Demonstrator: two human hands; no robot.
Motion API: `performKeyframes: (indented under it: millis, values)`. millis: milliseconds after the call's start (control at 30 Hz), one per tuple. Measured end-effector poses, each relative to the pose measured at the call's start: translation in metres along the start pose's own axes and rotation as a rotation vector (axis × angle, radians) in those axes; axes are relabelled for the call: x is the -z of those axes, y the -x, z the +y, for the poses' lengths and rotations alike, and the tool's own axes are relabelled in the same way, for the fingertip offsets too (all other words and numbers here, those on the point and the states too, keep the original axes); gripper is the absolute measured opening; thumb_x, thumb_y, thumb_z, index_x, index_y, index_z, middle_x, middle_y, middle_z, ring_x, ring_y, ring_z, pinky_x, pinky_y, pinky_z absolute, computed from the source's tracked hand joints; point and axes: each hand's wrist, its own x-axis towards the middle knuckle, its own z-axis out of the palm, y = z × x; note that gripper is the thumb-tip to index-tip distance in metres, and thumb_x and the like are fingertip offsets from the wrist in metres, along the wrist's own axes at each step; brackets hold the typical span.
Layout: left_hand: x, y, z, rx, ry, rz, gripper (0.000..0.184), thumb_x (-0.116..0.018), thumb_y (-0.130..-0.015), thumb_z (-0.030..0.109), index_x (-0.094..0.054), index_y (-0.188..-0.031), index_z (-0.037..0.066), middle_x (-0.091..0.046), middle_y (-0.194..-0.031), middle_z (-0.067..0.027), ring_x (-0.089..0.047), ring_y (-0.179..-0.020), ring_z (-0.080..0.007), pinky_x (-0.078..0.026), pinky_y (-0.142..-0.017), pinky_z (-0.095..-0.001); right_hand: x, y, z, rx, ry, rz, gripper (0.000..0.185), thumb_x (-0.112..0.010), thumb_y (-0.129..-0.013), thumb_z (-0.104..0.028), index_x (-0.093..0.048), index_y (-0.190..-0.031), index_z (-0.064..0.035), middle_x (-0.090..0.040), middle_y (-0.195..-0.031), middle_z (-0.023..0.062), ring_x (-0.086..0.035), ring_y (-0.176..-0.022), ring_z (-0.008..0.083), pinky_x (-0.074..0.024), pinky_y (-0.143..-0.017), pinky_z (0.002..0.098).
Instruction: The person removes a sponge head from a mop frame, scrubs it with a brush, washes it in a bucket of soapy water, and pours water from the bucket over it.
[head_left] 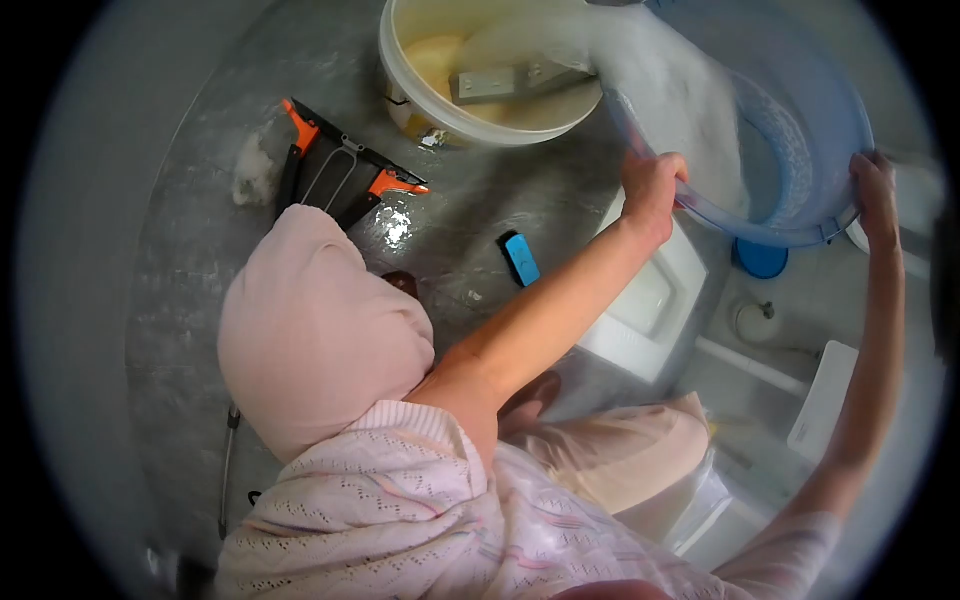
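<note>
While left hand [655,195] and right hand [874,192] clasp its rim [765,236] apart, the tub [815,85] — likely slick, heavy, semi-stiff — seems best held by those edges.

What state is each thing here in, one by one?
Blue tub: tilted, gripped at the rim by the left hand and right hand
Whitish water: spilling toward the bucket
White bucket: open, grey things inside
Orange-and-black tool: lying down
Small blue block: lying on the floor
Floor: shiny, looks wet
</note>
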Motion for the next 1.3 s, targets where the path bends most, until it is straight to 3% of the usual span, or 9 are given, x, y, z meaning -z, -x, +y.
performKeyframes:
  millis: [133,233,367,500,600,867,1033,1133,1300]
  values:
    - [0.003,-0.005,-0.001,0.035,0.024,-0.011,0.046,-0.051,-0.059,0.000,-0.039,-0.103,0.009,-0.043,-0.085,-0.0063,-0.045,-0.071,-0.0188,-0.043,-0.045,-0.0325,0.004,-0.001,-0.014,0.030,0.050,0.022,0.016,-0.052,-0.068,-0.015,-0.052,-0.076,-0.0013,-0.043,-0.065,0.0022,-0.038,-0.060,0.0132,-0.0329,-0.055,0.0286]
    - [0.009,-0.015,-0.007,0.072,0.018,-0.045,0.039,-0.051,-0.059,-0.001,-0.037,-0.094,0.010,-0.043,-0.084,-0.0060,-0.045,-0.075,-0.0189,-0.043,-0.047,-0.0344,-0.002,-0.001,-0.021,0.080,0.065,0.068,0.018,-0.052,-0.068,-0.016,-0.052,-0.077,-0.0012,-0.044,-0.066,0.0034,-0.039,-0.061,0.0145,-0.0347,-0.056,0.0296]
    - [0.007,-0.017,-0.009,0.085,0.035,-0.067,0.045,-0.051,-0.058,-0.001,-0.038,-0.100,0.012,-0.042,-0.085,-0.0051,-0.044,-0.075,-0.0192,-0.044,-0.049,-0.0366,-0.001,-0.018,-0.024,0.139,0.170,0.122,0.021,-0.051,-0.068,-0.019,-0.052,-0.079,-0.0007,-0.046,-0.069,0.0056,-0.042,-0.063,0.0157,-0.0379,-0.060,0.0305]
    - [0.001,-0.018,-0.010,0.088,0.080,-0.042,0.039,-0.050,-0.059,-0.002,-0.042,-0.095,0.012,-0.045,-0.084,-0.0047,-0.049,-0.073,-0.0203,-0.045,-0.050,-0.0373,0.013,-0.043,-0.032,0.148,0.515,0.027,0.035,-0.051,-0.074,-0.023,-0.062,-0.098,0.0004,-0.061,-0.083,0.0142,-0.056,-0.074,0.0202,-0.0435,-0.067,0.0342]
    - [-0.003,-0.015,-0.008,0.090,0.106,-0.055,0.037,-0.050,-0.060,-0.002,-0.043,-0.094,0.011,-0.047,-0.084,-0.0052,-0.052,-0.074,-0.0216,-0.047,-0.051,-0.0383,0.013,-0.041,-0.044,0.154,0.535,0.064,0.035,-0.051,-0.073,-0.023,-0.063,-0.098,-0.0016,-0.061,-0.084,0.0143,-0.057,-0.075,0.0205,-0.0435,-0.067,0.0343]
    - [-0.011,-0.019,-0.005,0.081,0.073,-0.042,0.042,-0.051,-0.060,-0.001,-0.042,-0.098,0.012,-0.045,-0.088,-0.0055,-0.050,-0.078,-0.0218,-0.049,-0.054,-0.0402,0.007,-0.057,-0.032,0.183,0.351,-0.013,0.034,-0.052,-0.073,-0.021,-0.061,-0.098,-0.0005,-0.058,-0.080,0.0060,-0.051,-0.071,0.0159,-0.0413,-0.064,0.0292]
    - [-0.013,-0.031,0.005,-0.056,-0.065,0.002,0.046,-0.053,-0.059,-0.002,-0.043,-0.101,0.014,-0.044,-0.088,-0.0038,-0.047,-0.079,-0.0184,-0.046,-0.051,-0.0373,-0.024,-0.073,0.008,0.062,0.069,-0.086,0.034,-0.056,-0.071,-0.022,-0.060,-0.095,0.0018,-0.055,-0.077,0.0072,-0.050,-0.068,0.0167,-0.0416,-0.063,0.0290]
    - [-0.013,-0.042,0.008,-0.162,-0.110,0.007,0.077,-0.050,-0.058,-0.007,-0.031,-0.131,0.009,-0.046,-0.100,-0.0081,-0.047,-0.074,-0.0162,-0.042,-0.053,-0.0280,-0.049,-0.075,0.041,0.057,-0.063,-0.035,0.035,-0.059,-0.067,-0.025,-0.059,-0.090,0.0021,-0.055,-0.073,0.0071,-0.050,-0.062,0.0177,-0.0425,-0.060,0.0304]
    - [-0.005,-0.062,0.010,-0.293,-0.239,-0.057,0.081,-0.050,-0.058,-0.009,-0.028,-0.134,0.005,-0.047,-0.105,-0.0091,-0.049,-0.079,-0.0158,-0.043,-0.058,-0.0271,-0.098,-0.075,0.096,0.069,0.092,0.023,0.041,-0.059,-0.070,-0.032,-0.062,-0.088,0.0055,-0.059,-0.072,0.0095,-0.054,-0.066,0.0170,-0.0433,-0.062,0.0310]
